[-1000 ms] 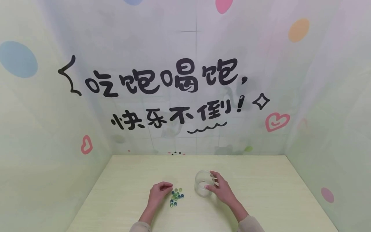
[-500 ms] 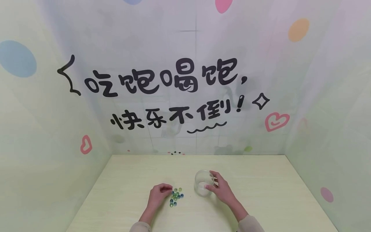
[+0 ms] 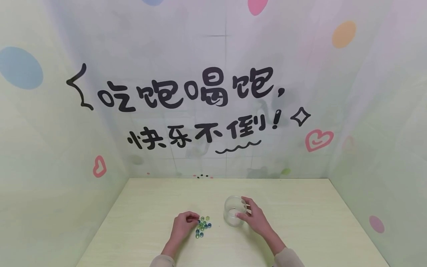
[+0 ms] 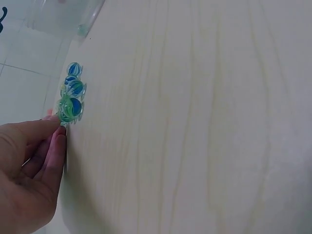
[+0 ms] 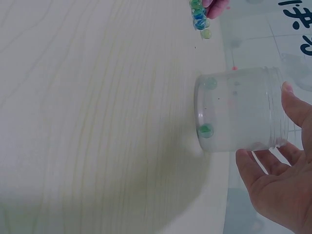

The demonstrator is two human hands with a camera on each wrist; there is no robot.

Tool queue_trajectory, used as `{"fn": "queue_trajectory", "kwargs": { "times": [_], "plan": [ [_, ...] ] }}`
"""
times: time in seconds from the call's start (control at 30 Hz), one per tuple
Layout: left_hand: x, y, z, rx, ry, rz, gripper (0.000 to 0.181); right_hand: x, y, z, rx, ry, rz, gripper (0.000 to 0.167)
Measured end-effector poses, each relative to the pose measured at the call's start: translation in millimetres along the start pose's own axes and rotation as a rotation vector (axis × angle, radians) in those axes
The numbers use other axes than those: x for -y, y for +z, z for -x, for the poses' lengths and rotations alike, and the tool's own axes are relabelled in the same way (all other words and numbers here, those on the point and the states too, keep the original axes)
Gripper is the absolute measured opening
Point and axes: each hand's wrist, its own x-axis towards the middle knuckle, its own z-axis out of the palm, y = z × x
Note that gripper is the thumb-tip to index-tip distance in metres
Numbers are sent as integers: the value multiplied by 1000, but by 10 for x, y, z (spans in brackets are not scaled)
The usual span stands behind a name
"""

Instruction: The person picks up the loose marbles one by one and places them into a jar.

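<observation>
Left hand: shifts marginally toward the desk's right edge; fingertips narrow, pinched marble uncertain. Marbles: presumably hard, slippery, best pinched singly; clear, blue-and-green swirled; nearer the left edge than the jar. Jar: likely light, stiff; transparent, upright; right hand grips its threaded neck.

Back wall: pale, black Chinese lettering | side walls: coloured spots | table: pale wood-grain
</observation>
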Motion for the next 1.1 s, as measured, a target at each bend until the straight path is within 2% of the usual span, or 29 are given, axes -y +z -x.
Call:
{"fn": "queue_trajectory", "kwargs": {
  "times": [0.33, 0.67, 1.1],
  "plan": [
    [-47, 4, 9, 23, 1, -83, 16, -37, 21, -12, 6, 3, 23, 62],
    [-58, -1, 11, 33, 14, -115, 15, -22, 20, -2, 12, 1, 26, 62],
    [-33, 10, 3, -65, -16, -72, 14, -50, 20, -19, 20, 16, 16, 62]
  ]
}}
